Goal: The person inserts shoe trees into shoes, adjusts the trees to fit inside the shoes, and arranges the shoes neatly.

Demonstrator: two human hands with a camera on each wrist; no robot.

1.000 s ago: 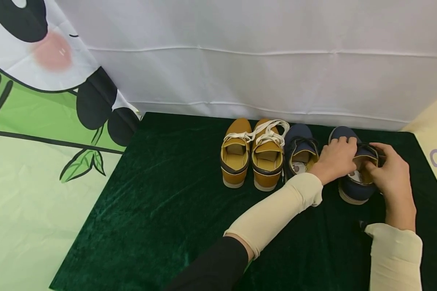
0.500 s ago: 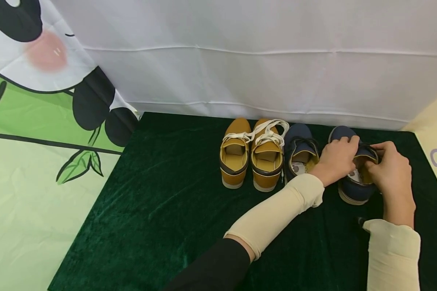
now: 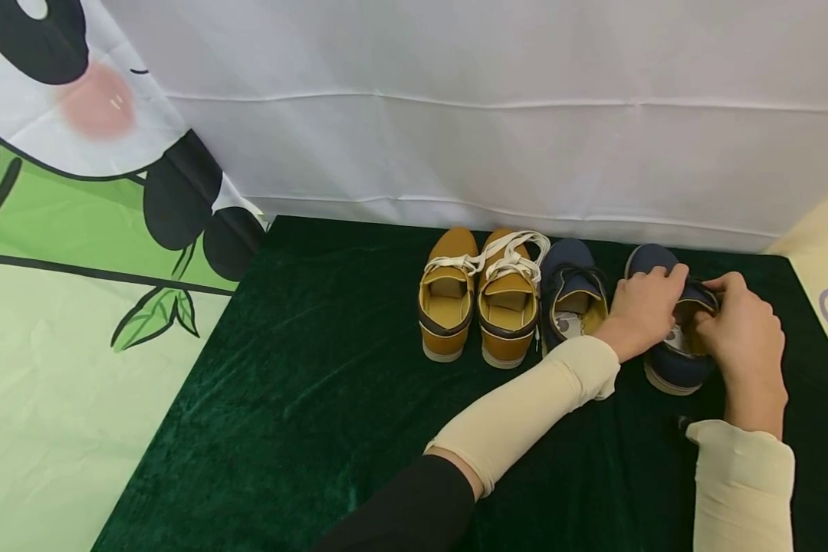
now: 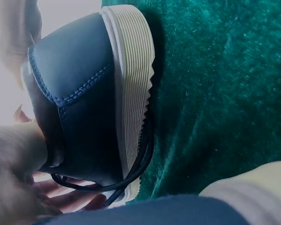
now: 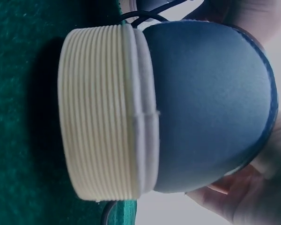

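Note:
Both hands are on a navy lace-up shoe (image 3: 678, 369), which stands on dark green velvet at the right, toe towards the white backdrop. At its left side, my left hand (image 3: 640, 308) grips the upper near the laces. My right hand (image 3: 747, 333) pinches the right side of the opening, thumb inside and fingers outside. Its ribbed cream sole (image 4: 133, 70) sits right at the cloth in the left wrist view, with a dark lace (image 4: 143, 159) hanging down beside it. In the right wrist view the rounded navy heel (image 5: 206, 108) is close up. My left hand hides part of the laces.
Left of the held shoe stands a matching navy shoe (image 3: 567, 257), partly behind my left wrist. Beside it is a pair of tan shoes, the right one (image 3: 502, 341) and the left one (image 3: 444, 337), with white laces. The velvet cloth (image 3: 283, 383) extends leftwards; a white backdrop (image 3: 455, 153) rises behind.
My left hand has shifted slightly to the right along the shoe, showing more of the other navy shoe. The right hand keeps its hold, and the shoes stay in place.

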